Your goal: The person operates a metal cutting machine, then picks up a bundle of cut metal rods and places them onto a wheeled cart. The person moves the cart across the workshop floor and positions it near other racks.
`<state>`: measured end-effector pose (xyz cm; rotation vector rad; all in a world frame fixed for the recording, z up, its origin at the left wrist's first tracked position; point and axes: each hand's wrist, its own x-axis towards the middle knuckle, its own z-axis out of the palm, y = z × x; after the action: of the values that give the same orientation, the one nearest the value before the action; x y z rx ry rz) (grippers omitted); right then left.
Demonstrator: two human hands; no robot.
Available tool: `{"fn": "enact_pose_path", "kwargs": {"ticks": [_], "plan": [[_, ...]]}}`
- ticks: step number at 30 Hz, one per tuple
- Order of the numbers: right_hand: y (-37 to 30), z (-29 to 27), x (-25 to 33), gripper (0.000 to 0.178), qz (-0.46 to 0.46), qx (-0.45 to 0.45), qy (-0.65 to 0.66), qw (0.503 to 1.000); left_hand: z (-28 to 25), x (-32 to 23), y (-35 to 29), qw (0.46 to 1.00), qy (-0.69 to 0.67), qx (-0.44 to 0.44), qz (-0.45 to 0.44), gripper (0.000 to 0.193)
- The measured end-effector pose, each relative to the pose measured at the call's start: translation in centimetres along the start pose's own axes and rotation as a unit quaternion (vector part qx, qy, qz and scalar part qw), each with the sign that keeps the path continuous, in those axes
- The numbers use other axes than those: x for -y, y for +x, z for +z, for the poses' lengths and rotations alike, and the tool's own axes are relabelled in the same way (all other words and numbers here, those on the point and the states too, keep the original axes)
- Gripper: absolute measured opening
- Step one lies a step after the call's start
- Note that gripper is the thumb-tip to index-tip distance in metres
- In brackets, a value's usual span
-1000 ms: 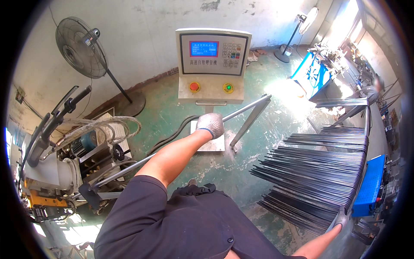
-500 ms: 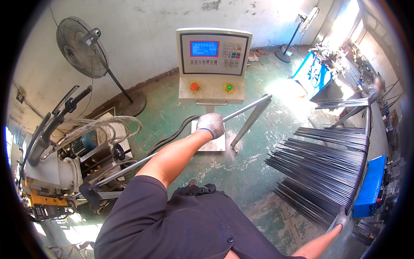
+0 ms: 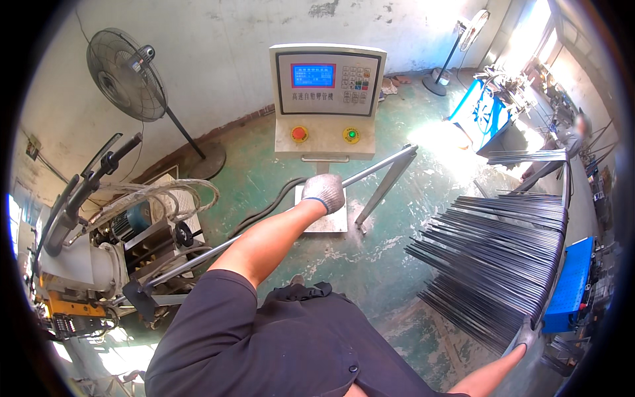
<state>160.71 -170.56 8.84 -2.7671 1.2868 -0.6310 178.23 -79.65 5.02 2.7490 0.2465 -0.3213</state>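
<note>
Black rods [image 3: 496, 245] run roughly left to right, nearest the right hand [image 3: 527, 333] (its grip I cannot tell), while the left hand [image 3: 323, 192] curls around a rail [image 3: 377, 167].

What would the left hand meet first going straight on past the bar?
Probably the lower right of the control box; depth is unclear, so the left hand might pass under it.

A scuffed off-white wall [image 3: 218, 40] spans the far side, edged below by a reddish-brown base strip [image 3: 254, 120]. The worn green painted floor [image 3: 390, 274] shows pale chips. A black round-caged pedestal fan [image 3: 126, 76] stands far left; a bright window [image 3: 537, 33] glows far right, and white glare [image 3: 450, 137] covers floor nearby.
</note>
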Motion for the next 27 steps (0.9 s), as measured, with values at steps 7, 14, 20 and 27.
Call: {"fn": "enact_pose_path", "kwargs": {"ticks": [7, 14, 20, 27], "plan": [[-1.3, -1.5, 1.5, 0.103, 0.001, 0.036, 0.018, 0.999, 0.1, 0.1, 0.0, 1.000, 0.003, -0.002, 0.001, 0.035], [-2.5, -3.3, 2.4, 0.106, -0.008, 0.031, -0.005, 0.999, 0.0, -0.1, 0.1, 1.000, 0.002, 0.001, 0.003, 0.035], [-1.8, -2.5, 1.6, 0.104, -0.017, 0.015, -0.009, 1.000, 0.1, -0.1, 0.3, 1.000, 0.003, 0.003, 0.003, 0.036], [-0.9, -1.4, 0.5, 0.104, -0.028, 0.008, 0.036, 0.999, 0.2, 0.0, 0.2, 1.000, 0.002, -0.008, 0.005, 0.035]]}}
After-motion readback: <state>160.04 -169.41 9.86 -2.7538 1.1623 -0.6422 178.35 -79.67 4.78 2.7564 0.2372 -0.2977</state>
